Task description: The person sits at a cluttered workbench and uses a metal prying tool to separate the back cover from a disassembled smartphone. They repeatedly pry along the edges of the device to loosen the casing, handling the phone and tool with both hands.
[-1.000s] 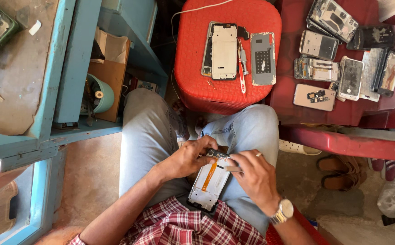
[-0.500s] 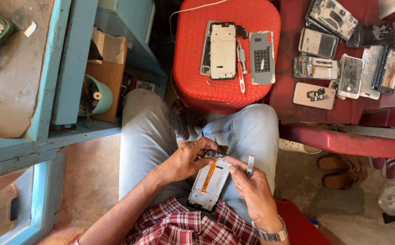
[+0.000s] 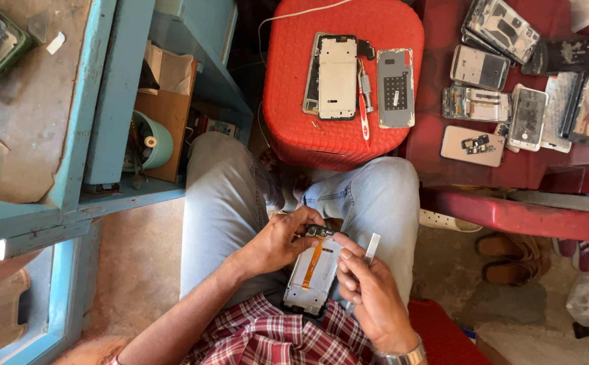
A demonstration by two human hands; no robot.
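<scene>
Opened phone [image 3: 315, 274]: lies on the person's lap between the thighs, back off, an orange flex strip running along its middle; its long axis tilts from the lower left, near the plaid shirt [image 3: 267, 338], up to the right toward the knees.
Left hand [image 3: 277, 240]: curls over the phone's upper end from the left, fingertips pressed together on the small dark part at that end; it is the hand nearer that end.
Right hand [image 3: 369, 297]: sits just right of the phone, touching its right edge, fingers closed around a thin silver tool [image 3: 369, 253].
Tool: probably tweezers or a flat blade, too slim to be sure; its tip points up and away from the phone, apart from it.
Key relation: the phone lies left of and below the right hand, its upper end under the left fingertips, the tool's free end beside that end rather than on it.
Jeans [image 3: 227, 203]: both thighs frame the phone.
Red stool [image 3: 288, 101]: ahead of the knees, carrying a phone frame [image 3: 337, 76], a grey back cover [image 3: 395, 86] and a red-handled screwdriver [image 3: 363, 108] between them.
Red bench [image 3: 511, 209]: to the right, more stripped phones [image 3: 511, 101] crowded toward its far edge.
Blue shelf [image 3: 105, 101]: left, with a brown box [image 3: 166, 108] and a green roll [image 3: 156, 140].
</scene>
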